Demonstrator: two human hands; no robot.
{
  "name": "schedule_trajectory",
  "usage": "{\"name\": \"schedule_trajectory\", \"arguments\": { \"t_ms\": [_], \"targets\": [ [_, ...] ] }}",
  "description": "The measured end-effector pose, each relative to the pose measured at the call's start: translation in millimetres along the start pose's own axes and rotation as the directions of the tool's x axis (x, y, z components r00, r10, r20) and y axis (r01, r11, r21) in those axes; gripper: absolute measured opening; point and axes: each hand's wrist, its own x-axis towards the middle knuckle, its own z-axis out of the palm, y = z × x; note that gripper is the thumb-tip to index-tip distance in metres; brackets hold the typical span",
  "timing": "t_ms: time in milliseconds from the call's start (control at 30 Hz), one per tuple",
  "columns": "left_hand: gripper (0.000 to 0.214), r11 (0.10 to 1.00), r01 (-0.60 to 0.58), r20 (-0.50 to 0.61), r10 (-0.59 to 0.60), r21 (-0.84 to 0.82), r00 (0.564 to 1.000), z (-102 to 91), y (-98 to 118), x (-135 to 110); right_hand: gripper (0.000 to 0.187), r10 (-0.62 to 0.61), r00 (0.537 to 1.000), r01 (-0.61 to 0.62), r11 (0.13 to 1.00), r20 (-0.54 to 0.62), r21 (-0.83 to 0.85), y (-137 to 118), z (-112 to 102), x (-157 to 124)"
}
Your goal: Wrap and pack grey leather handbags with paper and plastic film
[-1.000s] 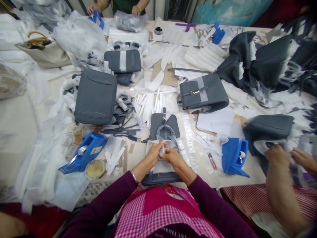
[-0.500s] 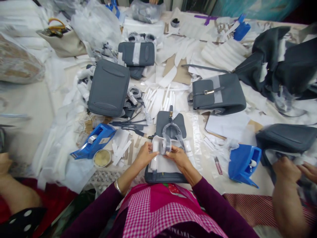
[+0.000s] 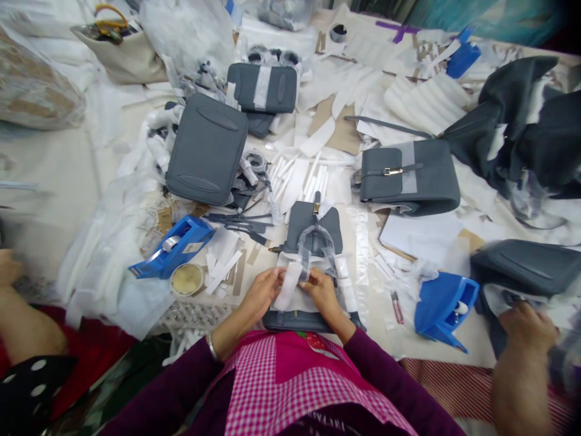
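Note:
A dark grey bag lies in front of me at the table edge, its buckled flap turned away from me. Above the bag's pale inner face, a handle covered in clear film arches up. My left hand is closed around the edge of a strip of white foam wrap, which stands at a slant by the handle's left end. With fingers bent, my right hand pinches the handle's lower end beside the foam; its fingertips are partly hidden. Another foam-wrapped strap runs down the bag's right side.
Blue tape dispensers stand left and right of the bag. A round tub, grey straps and a pink cutter lie nearby. More grey bags lie beyond. At right, a co-worker's hand works on another bag.
The foam strip has tilted from upright, its top now leaning right against the handle end. Both hands have drawn slightly closer together. The whole view has shifted a little.

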Motion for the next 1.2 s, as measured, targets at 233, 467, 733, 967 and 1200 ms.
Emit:
{"name": "schedule_trajectory", "arguments": {
  "t_ms": [233, 467, 733, 967, 1200],
  "targets": [
    [0.037, 0.992, 0.024, -0.076, -0.015, 0.121, 0.997, 26.5, -20.0, 22.4, 0.007, -0.091, 0.991, 0.083, 0.993, -0.096, -0.086, -11.0, 6.3, -12.3],
    [0.033, 0.982, 0.010, -0.135, 0.016, 0.191, 0.991, 28.9, -35.2, 26.9, 0.035, 0.054, 0.998, -0.054, 0.998, -0.017, 0.036, -11.4, -17.4, -29.5],
    [0.010, 0.747, -0.228, -0.073, 0.347, 0.625, 0.935, 23.5, -25.9, 31.1, 0.026, 0.244, 0.966, -0.258, 0.903, 0.082, 0.343, -27.0, -4.8, -32.1],
    [0.015, 0.855, -0.186, 0.091, 0.163, 0.483, 0.982, 3.1, -19.9, 27.4, 0.022, 0.173, 0.985, -0.168, 0.954, 0.002, 0.249, -30.4, -4.4, -31.4],
    [0.025, 0.953, -0.072, 0.117, 0.039, 0.294, 0.992, -2.2, -18.2, 13.1, 0.016, 0.118, 0.993, -0.117, 0.958, 0.013, 0.262, -35.0, 2.0, -11.9]
  ]
}}
